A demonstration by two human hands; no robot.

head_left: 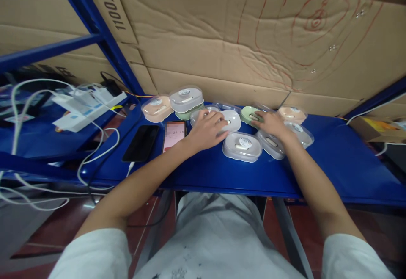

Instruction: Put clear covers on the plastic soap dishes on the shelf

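Several oval dishes with clear plastic covers lie on the blue table. My left hand (207, 128) has its fingers spread over a white dish (232, 121) and a clear cover beside it. At the green dish (249, 114), my right hand (270, 123) touches the right side with its fingertips; its grip is partly hidden. A grey covered dish (242, 147) sits nearer the front, and another (271, 143) lies below my right hand. To the left, a grey covered dish (186, 96) is stacked on a green one (189, 112), next to a peach dish (157, 108).
A black phone (141, 143) and a phone with a lit screen (174, 134) lie left of my left hand. White power strips (85, 109) and looping cables are further left. Cardboard (203, 42) stands behind the blue table (203, 173). An open box (377, 131) is at the right.
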